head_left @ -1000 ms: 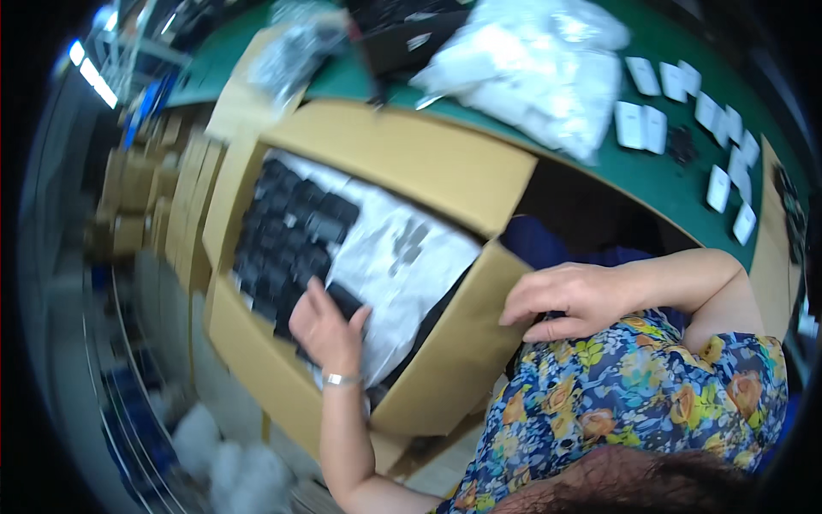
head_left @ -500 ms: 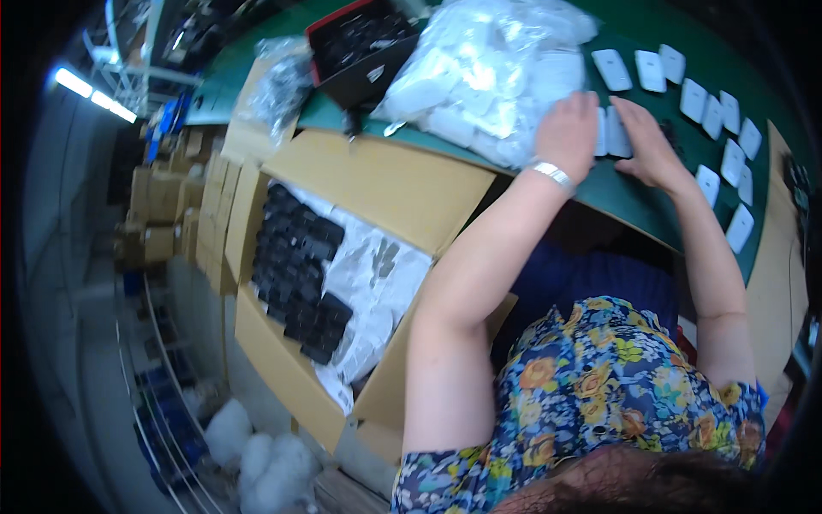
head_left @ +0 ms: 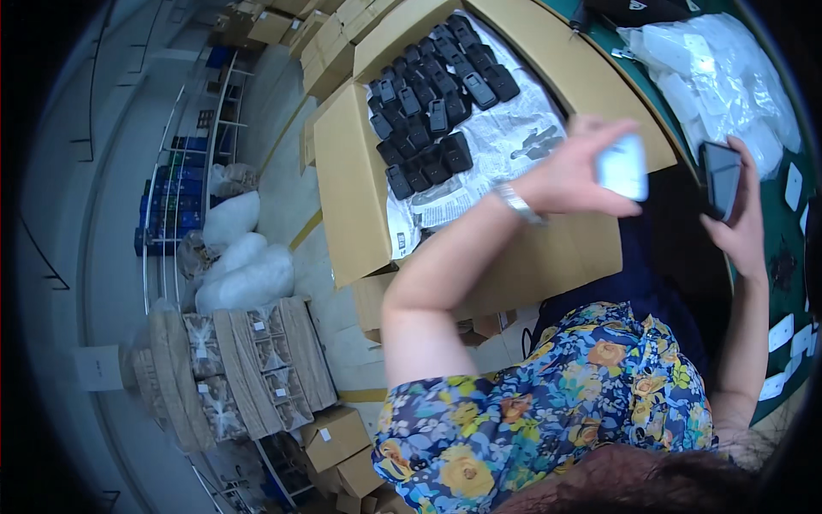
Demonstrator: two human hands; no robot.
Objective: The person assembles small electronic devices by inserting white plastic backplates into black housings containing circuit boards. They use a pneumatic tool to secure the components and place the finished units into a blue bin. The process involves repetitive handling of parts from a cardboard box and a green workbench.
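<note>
My left hand (head_left: 572, 177), with a silver band at the wrist, grips a pale flat rounded casing (head_left: 622, 168) between thumb and fingers. It is above the near right side of an open cardboard box (head_left: 349, 188) and slightly blurred. Farther right, over the edge of the green table (head_left: 777, 248), my right hand (head_left: 743, 227) holds a thin rectangular casing with a dark face (head_left: 722, 178). Inside the box, rows of black plastic holders (head_left: 437, 116) stand on printed paper (head_left: 505, 141).
A clear bag of white casings (head_left: 715, 81) lies on the table, with loose white casings (head_left: 781, 332) nearer me. Stacked cartons (head_left: 338, 51) stand behind the box. At left are a rack with blue bins (head_left: 175, 193), white bags (head_left: 248, 274) and wrapped bundles (head_left: 248, 368).
The view has swung left, bringing the box toward the middle. Both hands have come up off the table and apart, each now carrying a flat casing; the left is over the box's edge.
</note>
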